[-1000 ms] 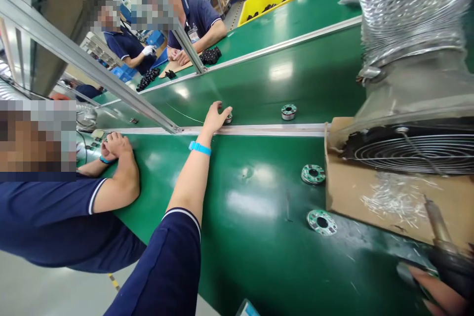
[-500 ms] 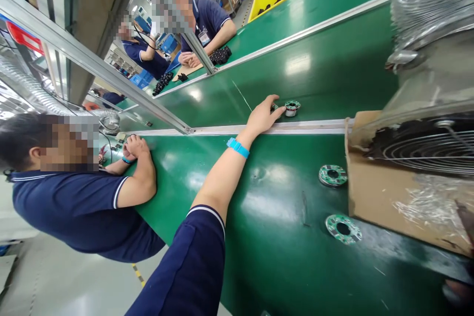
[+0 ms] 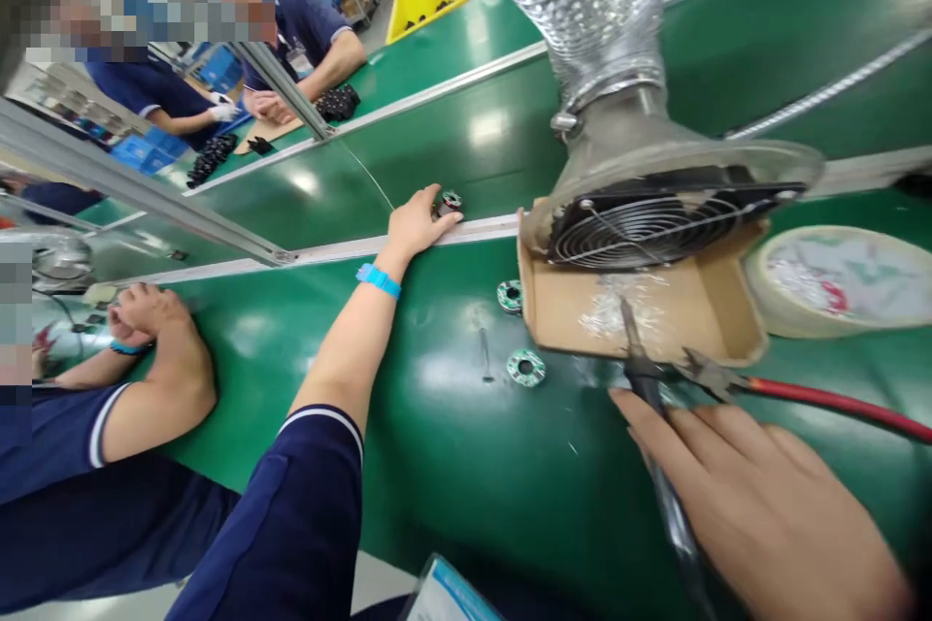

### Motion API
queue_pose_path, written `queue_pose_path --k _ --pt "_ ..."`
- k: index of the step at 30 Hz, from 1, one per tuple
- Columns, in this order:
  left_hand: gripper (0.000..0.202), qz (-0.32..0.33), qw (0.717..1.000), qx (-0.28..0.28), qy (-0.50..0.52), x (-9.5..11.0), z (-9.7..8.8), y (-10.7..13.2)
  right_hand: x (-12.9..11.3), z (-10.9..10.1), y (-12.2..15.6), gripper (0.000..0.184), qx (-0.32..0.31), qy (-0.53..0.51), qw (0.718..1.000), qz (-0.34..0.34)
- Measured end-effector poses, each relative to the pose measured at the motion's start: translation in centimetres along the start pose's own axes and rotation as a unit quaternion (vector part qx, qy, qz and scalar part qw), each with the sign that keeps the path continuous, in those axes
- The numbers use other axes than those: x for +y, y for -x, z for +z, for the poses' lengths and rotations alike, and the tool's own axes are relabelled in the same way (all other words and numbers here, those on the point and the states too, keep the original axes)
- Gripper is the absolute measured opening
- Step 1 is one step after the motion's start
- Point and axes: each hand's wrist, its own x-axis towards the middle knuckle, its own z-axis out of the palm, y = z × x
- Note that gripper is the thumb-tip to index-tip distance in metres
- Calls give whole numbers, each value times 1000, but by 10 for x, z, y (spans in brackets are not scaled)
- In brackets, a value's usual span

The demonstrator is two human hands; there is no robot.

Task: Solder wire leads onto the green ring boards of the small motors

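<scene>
My left hand [image 3: 418, 221] is stretched far across the bench, with thumb and fingers closed round a small round circuit-board part [image 3: 452, 200] just beyond the pale rail. A dark piece beside it is partly covered by my fingers. At the lower right, my right hand [image 3: 764, 495] holds a dark, narrow tool with a pointed tip [image 3: 641, 369]; its exact kind is blurred. The tip reaches over a cardboard box [image 3: 560, 310]. Red-handled cutters [image 3: 717, 376] lie just beyond my right fingers. Two ring-shaped green circuit boards, one nearer me [image 3: 525, 368] and one by the box [image 3: 509, 296], rest on the bench.
A fan under a clear hood [image 3: 633, 218] with a silver duct hangs over the box, which holds thin clear scraps [image 3: 618, 310]. A roll of clear tape [image 3: 845, 281] stands right. Co-workers' arms [image 3: 164, 378] rest at left. A metal post [image 3: 283, 87] crosses the upper left.
The view has swung right, bringing the tape, the cutters and my right hand with its tool into sight. My left thumb has closed in beside the round part.
</scene>
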Motion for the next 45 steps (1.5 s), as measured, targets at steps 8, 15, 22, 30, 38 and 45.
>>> queue_pose_path --k 8,15,22,30,38,45 --pt "39 -18 997 70 30 12 -2 9 -8 -19 -20 36 -24 57 998 -30" --pt "36 86 994 2 67 35 -7 103 -5 -27 -18 27 38 26 999 5" --pt "50 122 986 -48 -101 54 -33 130 1 -31 -16 22 71 17 997 23" --pt "34 129 981 -97 -104 83 -49 114 5 -20 -2 28 39 -13 996 85" --pt "49 99 984 -136 -64 82 -57 151 17 -8 0 49 -52 -155 983 79" --pt "26 118 980 -61 147 125 -58 213 11 -4 -8 32 -30 -152 986 67"
